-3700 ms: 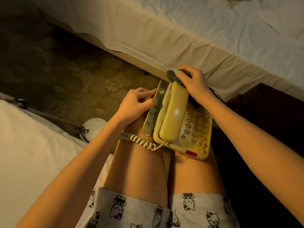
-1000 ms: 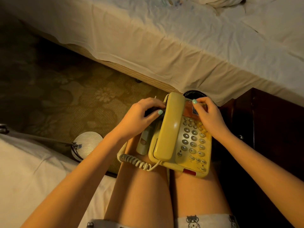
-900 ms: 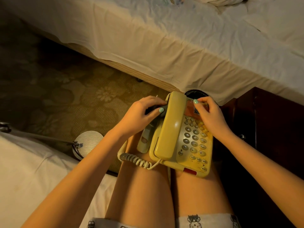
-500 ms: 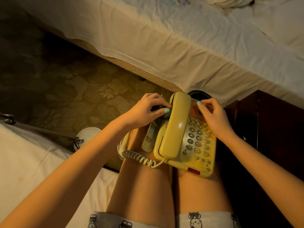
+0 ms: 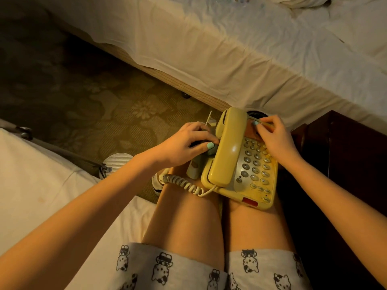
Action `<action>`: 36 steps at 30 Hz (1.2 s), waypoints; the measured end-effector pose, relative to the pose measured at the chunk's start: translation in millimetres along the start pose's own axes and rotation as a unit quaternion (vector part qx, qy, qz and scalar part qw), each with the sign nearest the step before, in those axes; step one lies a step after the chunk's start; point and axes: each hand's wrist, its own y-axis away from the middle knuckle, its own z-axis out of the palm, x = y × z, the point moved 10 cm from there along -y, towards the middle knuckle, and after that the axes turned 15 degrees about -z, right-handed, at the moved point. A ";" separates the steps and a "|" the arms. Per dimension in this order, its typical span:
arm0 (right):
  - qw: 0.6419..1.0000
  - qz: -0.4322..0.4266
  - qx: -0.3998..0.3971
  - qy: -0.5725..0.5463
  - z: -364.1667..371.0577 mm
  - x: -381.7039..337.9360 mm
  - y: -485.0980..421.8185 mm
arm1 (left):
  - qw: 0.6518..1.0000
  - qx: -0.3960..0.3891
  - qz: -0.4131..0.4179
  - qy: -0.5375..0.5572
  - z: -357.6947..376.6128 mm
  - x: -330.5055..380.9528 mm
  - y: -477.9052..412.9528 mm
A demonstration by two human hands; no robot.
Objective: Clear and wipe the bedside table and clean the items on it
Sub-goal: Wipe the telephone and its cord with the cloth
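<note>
From my feed, the yellowed plastic push-button telephone [image 5: 256,170] sits across the person's bare thighs [image 5: 184,225], its coiled cord [image 5: 182,183] draped over the left one. On the floral-patterned carpet [image 5: 125,114] below rest a round white ribbed disc [image 5: 118,161] and a white striped shoe [image 5: 157,184].

Both forearms reach forward, left hand [image 5: 188,141] curled gripping, right hand [image 5: 274,137] fingers apparently pinching.

We note: cloth [image 5: 211,152] passed from right hand [image 5: 272,137] to left hand [image 5: 188,143], which now holds it against left side of phone [image 5: 259,185]. Right hand left handset [image 5: 229,147] top end, fingers now on orange panel [image 5: 250,131] above keys [image 5: 255,164].
</note>
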 end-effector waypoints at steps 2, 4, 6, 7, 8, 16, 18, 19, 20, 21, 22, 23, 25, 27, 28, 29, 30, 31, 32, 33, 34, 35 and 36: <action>1.000 0.000 -0.004 0.000 0.7 -1.3 1.1 | 1.000 0.001 0.001 -0.012 2.5 -1.8 5.7; 1.000 -0.001 -0.005 -0.001 1.1 -1.8 2.0 | 1.000 0.003 0.003 -0.019 3.0 -2.6 11.4; 1.000 0.000 -0.005 -0.003 2.1 0.0 2.6 | 1.000 0.005 0.005 -0.023 2.0 -2.4 16.7; 1.000 0.001 -0.006 -0.002 2.5 0.2 3.3 | 1.000 0.007 0.004 -0.028 1.1 -2.1 18.8; 1.000 0.001 -0.006 -0.001 2.9 0.5 3.5 | 0.999 0.007 0.002 -0.037 0.0 -1.5 20.1; 0.999 -0.028 -0.023 0.012 15.5 -17.6 1.4 | 0.996 0.036 -0.013 -0.086 -3.4 0.0 50.0; 0.999 -0.037 -0.031 0.025 17.3 -20.4 2.6 | 0.994 0.043 -0.023 -0.094 -1.5 0.4 57.5; 0.998 -0.042 -0.034 0.027 18.0 -21.6 3.3 | 0.994 0.046 -0.025 -0.099 -0.7 1.2 60.5; 0.998 -0.044 -0.038 0.027 19.0 -21.1 3.1 | 0.993 0.048 -0.024 -0.107 -0.2 2.7 63.1; 0.998 -0.044 -0.041 0.025 20.1 -20.8 3.4 | 0.992 0.048 -0.022 -0.117 0.4 3.6 65.7; 0.998 -0.042 -0.045 0.022 21.5 -19.2 2.8 | 0.990 0.049 -0.016 -0.131 0.7 4.2 68.8; 0.998 -0.040 -0.047 0.020 22.2 -19.2 2.6 | 0.988 0.051 -0.011 -0.145 0.6 3.7 72.7; 0.998 -0.038 -0.047 0.015 22.3 -18.4 1.1 | 0.986 0.055 -0.006 -0.158 2.6 0.6 83.0; 0.999 -0.033 -0.042 -0.002 21.2 -18.1 -0.9 | 0.989 0.052 -0.019 -0.139 9.6 -4.8 93.4; 0.999 -0.030 -0.040 -0.002 19.8 -17.9 -1.4 | 0.991 0.046 -0.027 -0.126 15.7 -7.2 96.7; 0.999 -0.029 -0.039 0.007 16.8 -18.7 -0.9 | 0.992 0.039 -0.029 -0.114 22.5 -7.8 98.3; 0.999 -0.029 -0.037 0.018 14.2 -17.4 -0.6 | 0.994 0.033 -0.026 -0.099 28.1 -7.1 98.7; 0.999 -0.030 -0.035 0.021 11.4 -17.1 0.2 | 0.996 0.030 -0.024 -0.075 30.1 -6.5 98.0; 0.999 -0.031 -0.033 0.018 9.8 -14.9 0.5 | 0.998 0.028 -0.031 -0.040 27.8 -7.4 96.8; 0.999 -0.033 -0.027 0.015 7.3 -14.6 1.5 | 0.999 0.030 -0.041 -0.006 22.7 -9.5 95.0; 0.999 -0.032 -0.021 0.016 5.3 -12.8 1.4 | 0.998 0.035 -0.052 0.021 16.4 -11.5 93.1; 0.999 -0.033 -0.018 0.019 3.4 -13.2 2.2 | 0.996 0.044 -0.063 0.042 9.1 -13.7 92.0; 0.999 -0.034 -0.016 0.022 2.9 -12.3 1.9 | 0.994 0.057 -0.075 0.061 1.0 -16.8 90.5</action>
